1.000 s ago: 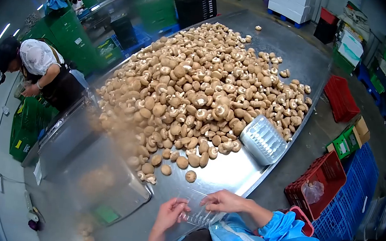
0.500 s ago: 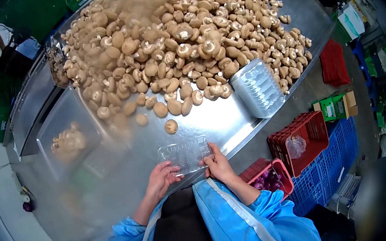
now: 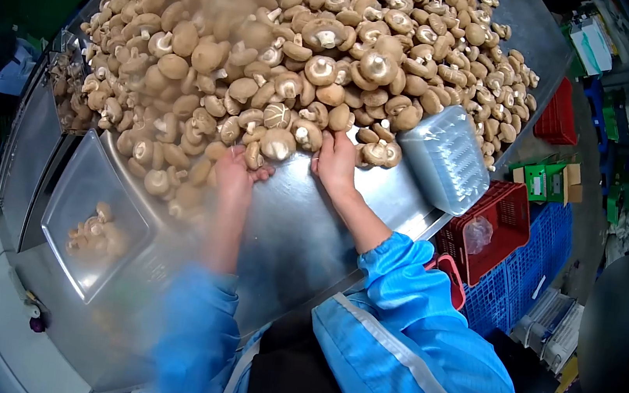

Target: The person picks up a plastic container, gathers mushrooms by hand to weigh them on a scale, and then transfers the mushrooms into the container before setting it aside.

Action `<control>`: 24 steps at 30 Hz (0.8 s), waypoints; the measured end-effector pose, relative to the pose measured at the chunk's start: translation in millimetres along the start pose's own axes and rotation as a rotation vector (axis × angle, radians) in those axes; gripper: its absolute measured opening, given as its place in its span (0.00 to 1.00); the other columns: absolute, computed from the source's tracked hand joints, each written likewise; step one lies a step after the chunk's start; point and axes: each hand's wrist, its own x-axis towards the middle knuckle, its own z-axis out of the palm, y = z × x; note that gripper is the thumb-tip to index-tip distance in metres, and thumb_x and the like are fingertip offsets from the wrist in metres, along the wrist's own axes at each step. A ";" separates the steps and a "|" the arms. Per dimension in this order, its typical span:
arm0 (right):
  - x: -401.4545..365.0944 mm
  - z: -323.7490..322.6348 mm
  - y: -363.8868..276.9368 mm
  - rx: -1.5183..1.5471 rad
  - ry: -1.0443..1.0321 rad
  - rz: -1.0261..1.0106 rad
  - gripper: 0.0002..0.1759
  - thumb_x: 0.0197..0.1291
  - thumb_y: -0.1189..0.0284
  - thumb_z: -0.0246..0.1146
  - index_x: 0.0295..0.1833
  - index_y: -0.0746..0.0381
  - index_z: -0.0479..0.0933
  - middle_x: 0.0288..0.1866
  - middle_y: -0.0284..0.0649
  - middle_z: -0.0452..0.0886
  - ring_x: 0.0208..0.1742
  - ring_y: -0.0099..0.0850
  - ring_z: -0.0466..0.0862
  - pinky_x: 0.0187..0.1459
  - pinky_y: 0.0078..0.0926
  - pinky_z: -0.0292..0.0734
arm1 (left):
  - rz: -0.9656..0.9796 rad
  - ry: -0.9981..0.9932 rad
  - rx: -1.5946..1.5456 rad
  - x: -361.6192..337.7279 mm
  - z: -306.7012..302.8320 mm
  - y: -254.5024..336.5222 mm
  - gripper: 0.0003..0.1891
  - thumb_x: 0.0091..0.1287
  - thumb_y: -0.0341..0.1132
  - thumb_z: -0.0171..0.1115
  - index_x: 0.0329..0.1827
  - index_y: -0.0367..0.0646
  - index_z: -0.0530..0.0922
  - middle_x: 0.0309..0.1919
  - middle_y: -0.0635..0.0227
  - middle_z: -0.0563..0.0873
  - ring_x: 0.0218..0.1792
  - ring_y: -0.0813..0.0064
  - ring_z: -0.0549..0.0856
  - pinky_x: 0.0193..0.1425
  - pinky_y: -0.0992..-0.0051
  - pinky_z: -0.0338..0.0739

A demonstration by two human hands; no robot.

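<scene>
A heap of brown shiitake mushrooms (image 3: 327, 33) covers much of the steel table (image 3: 286, 232). Both of my hands reach to its near edge. My left hand (image 3: 237, 175), slightly blurred, has its fingers curled round a small mushroom (image 3: 254, 156). To the right, my right hand (image 3: 336, 164) is closed with its fingertips at another mushroom (image 3: 339, 117), partly hiding it. Several mushrooms lie between the hands, among them a pale-capped one (image 3: 277, 145). I cannot make out the clear tray at either hand.
A stack of clear plastic trays (image 3: 448, 162) stands beside the heap on the right. At left, a clear-walled bin (image 3: 92, 248) has some mushrooms in it. Red crates (image 3: 511, 228) and a blue pallet (image 3: 546, 256) are beyond the table's right edge.
Both hands have moved forward from the near table edge to the heap. The clear tray they held is out of sight. The view has shifted closer to the mushrooms.
</scene>
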 end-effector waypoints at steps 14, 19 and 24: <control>-73.4 -26.9 9.7 0.164 -0.045 -0.025 0.21 0.80 0.69 0.44 0.71 0.62 0.67 0.23 0.32 0.74 0.16 0.18 0.71 0.19 0.17 0.67 | 0.192 -0.089 -0.039 -76.0 -15.2 -32.0 0.15 0.78 0.31 0.44 0.63 0.32 0.64 0.47 0.51 0.83 0.30 0.64 0.86 0.29 0.73 0.80; -98.2 -39.3 14.2 0.144 -0.089 0.010 0.20 0.80 0.68 0.45 0.71 0.61 0.68 0.22 0.31 0.75 0.17 0.17 0.72 0.19 0.16 0.67 | 0.198 -0.089 -0.045 -104.9 -25.1 -41.4 0.16 0.78 0.31 0.46 0.63 0.33 0.65 0.46 0.52 0.83 0.29 0.64 0.86 0.28 0.73 0.80; -121.2 -60.8 26.6 -0.044 -0.149 0.020 0.20 0.78 0.68 0.47 0.70 0.62 0.70 0.23 0.31 0.76 0.17 0.16 0.72 0.18 0.15 0.67 | 0.117 -0.056 0.151 -129.0 -53.7 -60.5 0.14 0.76 0.30 0.50 0.60 0.33 0.68 0.38 0.56 0.84 0.25 0.69 0.85 0.23 0.77 0.78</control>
